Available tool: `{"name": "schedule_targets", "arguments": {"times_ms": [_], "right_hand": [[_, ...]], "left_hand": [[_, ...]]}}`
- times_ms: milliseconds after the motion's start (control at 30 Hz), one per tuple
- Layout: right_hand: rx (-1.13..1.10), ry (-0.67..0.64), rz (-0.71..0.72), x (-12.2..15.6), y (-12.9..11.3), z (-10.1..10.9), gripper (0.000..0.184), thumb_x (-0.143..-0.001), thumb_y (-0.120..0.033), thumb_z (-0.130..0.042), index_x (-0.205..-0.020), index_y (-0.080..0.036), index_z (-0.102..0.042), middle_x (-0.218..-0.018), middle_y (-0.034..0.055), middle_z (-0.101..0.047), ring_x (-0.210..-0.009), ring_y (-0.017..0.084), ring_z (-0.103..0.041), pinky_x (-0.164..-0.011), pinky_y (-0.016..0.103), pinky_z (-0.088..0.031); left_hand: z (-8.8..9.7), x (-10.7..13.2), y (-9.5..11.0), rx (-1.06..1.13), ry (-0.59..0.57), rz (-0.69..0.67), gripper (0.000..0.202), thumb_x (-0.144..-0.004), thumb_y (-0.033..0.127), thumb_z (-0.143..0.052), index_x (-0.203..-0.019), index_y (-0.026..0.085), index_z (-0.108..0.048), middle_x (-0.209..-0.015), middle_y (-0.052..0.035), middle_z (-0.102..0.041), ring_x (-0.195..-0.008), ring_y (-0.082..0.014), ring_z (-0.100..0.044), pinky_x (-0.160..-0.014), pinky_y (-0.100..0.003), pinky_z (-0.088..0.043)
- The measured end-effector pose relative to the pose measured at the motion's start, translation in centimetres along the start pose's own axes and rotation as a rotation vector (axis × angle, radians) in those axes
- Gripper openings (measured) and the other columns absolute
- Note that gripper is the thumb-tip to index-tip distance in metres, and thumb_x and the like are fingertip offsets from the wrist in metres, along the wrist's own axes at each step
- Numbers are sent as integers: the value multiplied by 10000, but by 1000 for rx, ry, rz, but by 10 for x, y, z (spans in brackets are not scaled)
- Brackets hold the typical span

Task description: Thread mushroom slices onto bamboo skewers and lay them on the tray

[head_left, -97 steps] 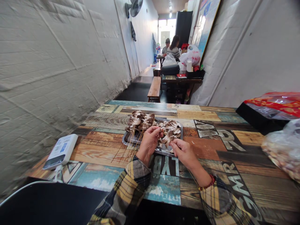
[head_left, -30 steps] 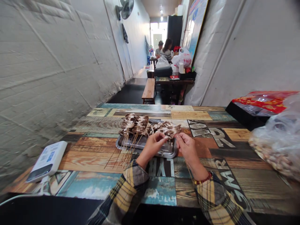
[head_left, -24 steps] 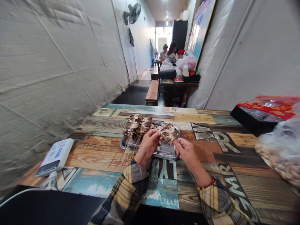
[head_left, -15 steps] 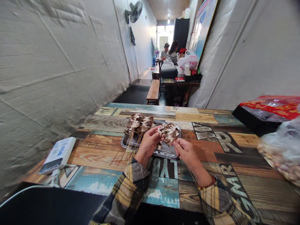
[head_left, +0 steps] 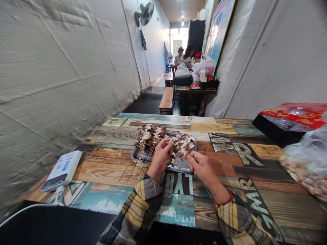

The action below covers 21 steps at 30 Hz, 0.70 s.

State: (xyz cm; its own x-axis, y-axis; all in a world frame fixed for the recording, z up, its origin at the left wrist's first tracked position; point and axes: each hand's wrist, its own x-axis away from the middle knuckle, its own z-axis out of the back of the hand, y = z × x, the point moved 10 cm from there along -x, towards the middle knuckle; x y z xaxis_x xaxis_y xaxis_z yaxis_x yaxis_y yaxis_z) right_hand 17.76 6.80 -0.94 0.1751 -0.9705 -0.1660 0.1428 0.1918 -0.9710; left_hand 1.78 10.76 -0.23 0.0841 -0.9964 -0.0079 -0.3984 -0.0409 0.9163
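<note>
My left hand [head_left: 160, 157] pinches a mushroom piece [head_left: 173, 157] over the steel tray [head_left: 178, 166]. Beside it, my right hand [head_left: 200, 164] is closed on a thin bamboo skewer [head_left: 205, 186] that runs back under my wrist; its tip points at the piece. Loose mushroom pieces [head_left: 184, 144] lie heaped on the tray's right half. Finished mushroom skewers [head_left: 150, 134] are stacked on the tray's left, with their sticks fanning out over the table toward me.
A white device with a cable [head_left: 62, 170] lies at the table's left edge by the wall. A clear bag of food [head_left: 305, 163] and a black tray under red plastic [head_left: 291, 120] sit at the right. Beyond are a bench [head_left: 167, 97], a table and two seated people [head_left: 185, 58].
Both hands drew slightly back toward me over the tray and came together, the skewer tip meeting the mushroom piece. The camera shifted a little.
</note>
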Motion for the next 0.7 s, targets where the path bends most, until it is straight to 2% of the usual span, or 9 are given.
{"name": "schedule_targets", "arguments": {"times_ms": [167, 333, 467, 700], "right_hand": [[51, -19, 6, 0, 2, -4, 335, -904, -434, -487, -683, -192, -553, -483, -58, -470, -425, 88, -374, -435, 198, -289], [114, -9, 31, 0, -1, -4, 344, -901, -423, -485, -653, -193, -548, -467, -51, -493, -438, 98, -409, -461, 203, -313], [138, -4, 51, 0, -4, -3, 343, -903, -416, -483, -649, -194, -545, -470, -48, -498, -450, 105, -428, -481, 210, -327], [162, -24, 50, 1, -6, -6, 330, -903, -403, -485, -656, -196, -559, -468, -47, -508, -450, 107, -433, -488, 214, -335]], "left_hand": [[-8, 2, -3, 106, -47, 50, 212, -655, 208, -724, -843, 167, -635, -704, 14, -633, -584, -71, -561, -557, -180, -415], [-9, 1, -3, 175, -43, 54, 179, -655, 216, -705, -809, 130, -675, -730, -16, -647, -664, -110, -616, -680, -244, -476], [-5, 0, 2, 93, -8, 13, 218, -611, 210, -765, -797, 139, -677, -722, 2, -637, -628, -82, -578, -618, -203, -443], [3, -2, 1, 109, 33, 13, 434, -568, 223, -814, -949, 152, -619, -724, 14, -639, -614, -80, -586, -553, -181, -393]]}}
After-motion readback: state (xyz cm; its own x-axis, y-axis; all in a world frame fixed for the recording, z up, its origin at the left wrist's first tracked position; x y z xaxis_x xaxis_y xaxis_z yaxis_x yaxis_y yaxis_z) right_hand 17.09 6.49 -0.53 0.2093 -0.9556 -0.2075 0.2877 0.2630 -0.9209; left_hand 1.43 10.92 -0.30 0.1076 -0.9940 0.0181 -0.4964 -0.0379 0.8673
